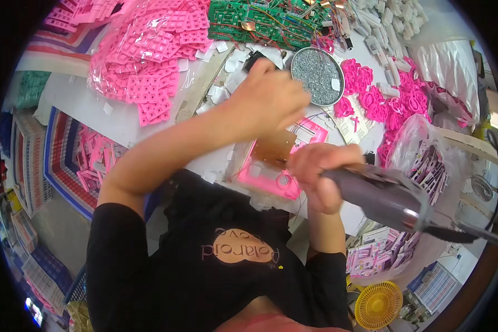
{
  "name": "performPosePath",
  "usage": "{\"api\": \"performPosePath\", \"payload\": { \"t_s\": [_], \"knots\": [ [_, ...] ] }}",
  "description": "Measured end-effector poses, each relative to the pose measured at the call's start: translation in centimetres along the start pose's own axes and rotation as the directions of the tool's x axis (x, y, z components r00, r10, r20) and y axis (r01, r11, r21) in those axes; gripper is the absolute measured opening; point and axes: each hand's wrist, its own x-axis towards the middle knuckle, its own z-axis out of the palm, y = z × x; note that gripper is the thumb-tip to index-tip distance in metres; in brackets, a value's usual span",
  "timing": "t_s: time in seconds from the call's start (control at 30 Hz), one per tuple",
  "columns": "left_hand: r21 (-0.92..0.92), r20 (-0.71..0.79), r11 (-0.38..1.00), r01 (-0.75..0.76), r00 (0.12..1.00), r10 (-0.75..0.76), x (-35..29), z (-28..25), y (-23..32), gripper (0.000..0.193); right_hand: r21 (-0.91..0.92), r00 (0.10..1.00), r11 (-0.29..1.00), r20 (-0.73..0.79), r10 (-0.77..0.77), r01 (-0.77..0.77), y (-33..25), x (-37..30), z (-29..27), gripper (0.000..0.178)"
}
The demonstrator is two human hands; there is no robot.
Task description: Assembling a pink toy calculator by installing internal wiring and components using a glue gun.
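Observation:
My right hand [329, 171] is wrapped round a dark grey electric screwdriver [379, 193]. The tool lies nearly level, its back end and cord toward the right; its tip is hidden by the hand. Under my hands a pink plastic housing [285, 181] with a round opening lies on the table. A brown circuit board [274, 148] sits over it, and thin wires run out nearby. My left hand [274, 99] is above the board, left of a round tin of small metal screws [316, 76]. Its fingers are curled together and slightly blurred; whatever they hold is hidden.
A clear bag of pink keypad pieces [149, 61] lies at the far left. Green circuit boards with wires [260, 25] are piled at the back. Pink plastic rings [373, 102], white blocks [390, 25] and a bag of printed parts [426, 166] crowd the right. A yellow fan [378, 305] stands below.

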Motion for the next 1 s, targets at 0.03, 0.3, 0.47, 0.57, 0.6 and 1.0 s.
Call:
{"api": "performPosePath", "payload": {
  "t_s": [0.03, 0.3, 0.47, 0.57, 0.6, 1.0],
  "knots": [
    [-0.005, -0.034, 0.999, -0.048, 0.998, 0.047, -2.0, -0.5, 1.0, 0.016, 0.048, 0.999, 0.998, 0.008, -0.038, 0.038, -0.6, 0.2, -0.3, 0.028],
    [-0.366, 0.072, 0.909, 0.2, 0.98, -0.187, -8.5, -0.7, 3.9, 0.015, 0.124, 0.999, 0.992, 0.035, -0.035, 0.03, -1.1, 0.4, -0.1, 0.027],
    [-0.387, 0.009, 0.892, 0.232, 0.969, -0.248, -8.5, -0.6, 4.2, 0.016, 0.101, 0.998, 0.995, 0.066, -0.023, 0.016, -0.7, 0.6, 0.1, 0.026],
    [-0.285, -0.048, 0.933, 0.221, 0.969, -0.244, -8.5, -0.6, 4.2, 0.019, 0.073, 0.997, 0.997, 0.067, -0.037, 0.032, 0.0, 1.0, 0.1, 0.026],
    [-0.235, -0.073, 0.947, 0.218, 0.968, -0.241, -8.5, -0.7, 4.3, 0.02, 0.074, 0.997, 0.997, 0.062, -0.04, 0.036, 0.4, 1.2, 0.1, 0.026],
    [-0.079, 0.128, 0.989, 0.121, 0.986, -0.11, -10.3, -1.5, 6.0, 0.024, -0.248, 1.0, 0.968, -0.009, -0.026, 0.023, 4.3, 2.7, -0.4, 0.03]
  ]
}}
